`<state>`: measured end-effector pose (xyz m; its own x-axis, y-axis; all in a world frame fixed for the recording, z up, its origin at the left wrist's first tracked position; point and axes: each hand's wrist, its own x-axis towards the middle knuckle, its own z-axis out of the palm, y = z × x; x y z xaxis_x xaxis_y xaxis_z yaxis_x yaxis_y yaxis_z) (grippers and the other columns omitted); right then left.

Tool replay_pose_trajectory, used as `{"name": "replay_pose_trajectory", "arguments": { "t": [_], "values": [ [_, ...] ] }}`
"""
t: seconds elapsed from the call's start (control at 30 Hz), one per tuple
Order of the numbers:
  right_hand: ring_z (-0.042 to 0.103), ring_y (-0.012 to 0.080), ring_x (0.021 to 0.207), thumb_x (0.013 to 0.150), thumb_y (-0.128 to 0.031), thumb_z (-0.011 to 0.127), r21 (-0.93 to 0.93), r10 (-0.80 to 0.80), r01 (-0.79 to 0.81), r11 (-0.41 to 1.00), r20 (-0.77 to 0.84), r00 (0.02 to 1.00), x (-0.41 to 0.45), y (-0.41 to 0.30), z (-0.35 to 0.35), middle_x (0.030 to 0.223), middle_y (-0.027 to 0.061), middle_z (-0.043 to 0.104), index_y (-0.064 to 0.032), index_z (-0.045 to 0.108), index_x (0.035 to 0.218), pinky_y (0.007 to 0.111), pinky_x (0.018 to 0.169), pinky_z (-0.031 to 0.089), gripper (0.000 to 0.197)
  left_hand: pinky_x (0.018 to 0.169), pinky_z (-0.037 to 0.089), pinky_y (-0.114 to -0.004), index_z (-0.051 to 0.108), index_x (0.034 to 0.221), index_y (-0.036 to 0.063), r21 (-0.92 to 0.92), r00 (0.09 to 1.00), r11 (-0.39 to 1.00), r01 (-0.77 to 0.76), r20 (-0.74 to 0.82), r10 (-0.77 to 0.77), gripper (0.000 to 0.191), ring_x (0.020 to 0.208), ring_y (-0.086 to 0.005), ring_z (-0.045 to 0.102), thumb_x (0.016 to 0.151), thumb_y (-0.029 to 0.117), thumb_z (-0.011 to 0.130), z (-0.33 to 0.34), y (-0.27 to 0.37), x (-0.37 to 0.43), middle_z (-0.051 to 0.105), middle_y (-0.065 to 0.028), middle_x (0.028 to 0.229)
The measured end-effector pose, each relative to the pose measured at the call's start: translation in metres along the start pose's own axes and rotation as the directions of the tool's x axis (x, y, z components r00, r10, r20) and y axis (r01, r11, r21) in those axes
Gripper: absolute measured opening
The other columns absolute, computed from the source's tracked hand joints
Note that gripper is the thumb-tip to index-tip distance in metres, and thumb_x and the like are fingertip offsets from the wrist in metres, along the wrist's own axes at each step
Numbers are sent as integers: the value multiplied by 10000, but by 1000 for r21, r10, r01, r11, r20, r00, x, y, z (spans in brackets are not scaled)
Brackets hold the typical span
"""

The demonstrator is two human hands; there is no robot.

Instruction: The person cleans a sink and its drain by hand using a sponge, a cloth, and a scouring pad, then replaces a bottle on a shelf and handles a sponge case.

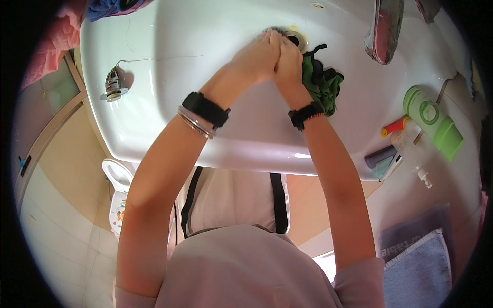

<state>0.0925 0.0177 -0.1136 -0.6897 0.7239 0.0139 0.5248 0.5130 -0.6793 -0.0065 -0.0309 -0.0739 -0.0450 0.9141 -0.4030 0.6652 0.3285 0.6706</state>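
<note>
My left hand (pixel 256 56) and my right hand (pixel 289 59) are pressed together in the white ceramic washbasin (pixel 246 131), beside its drain hole (pixel 294 39). A dark, blurred thing (pixel 275 30) shows just beyond the fingertips; what it is, and whether either hand grips it, cannot be told. Right of my right hand lies a crumpled green cloth item with black trim (pixel 325 86), close against the wrist. At the basin's left side rests a metal drain stopper (pixel 114 85) with hair strands trailing from it.
A faucet (pixel 385 34) overhangs the basin at upper right. On the right ledge are a green bottle (pixel 431 119), a clear pump bottle (pixel 410 152) and a red and yellow tube (pixel 394 126). Blue cloth (pixel 111 8) lies at the upper left rim. A blue towel (pixel 420 273) hangs lower right.
</note>
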Motion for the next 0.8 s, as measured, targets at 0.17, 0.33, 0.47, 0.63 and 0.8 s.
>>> {"name": "replay_pose_trajectory", "arguments": {
  "t": [0.17,0.33,0.47,0.63,0.8],
  "values": [
    [549,329,784,764,-59,510,-71,-180,171,983,-164,970,-7,15,11,774,134,565,-4,557,813,400,699,444,87,752,462,-419,309,1126,-68,99,984,992,-76,-151,91,501,947,-402,531,695,-31,561,18,-8,-6,535,-271,1019],
    [549,325,921,748,-6,537,-28,-20,21,999,44,999,4,14,8,937,156,594,31,555,907,413,784,439,164,701,468,-417,345,1023,-43,-40,999,999,23,29,-22,384,889,-393,562,702,-39,555,0,-9,12,522,-255,1053],
    [532,339,983,728,14,561,-114,29,-36,993,-61,998,-5,11,8,1057,171,572,40,552,975,410,844,423,249,741,467,-414,343,1072,-53,-36,999,999,25,38,-24,418,925,-392,549,707,-44,547,9,-9,7,508,-249,1089],
    [544,325,969,699,7,597,-108,-47,35,994,-111,993,0,16,17,1056,166,575,20,563,989,404,844,418,292,842,442,-417,322,1184,-34,117,932,963,-243,-247,265,535,1023,-393,504,700,-45,550,15,-17,13,414,-251,1246],
    [560,289,862,679,8,585,-149,-27,26,989,-5,1000,-19,4,10,858,120,595,17,576,886,394,740,418,208,832,442,-416,313,1195,-9,-23,996,998,-62,66,63,557,1019,-397,504,692,-51,548,14,-14,0,394,-254,1267]
  ]
}}
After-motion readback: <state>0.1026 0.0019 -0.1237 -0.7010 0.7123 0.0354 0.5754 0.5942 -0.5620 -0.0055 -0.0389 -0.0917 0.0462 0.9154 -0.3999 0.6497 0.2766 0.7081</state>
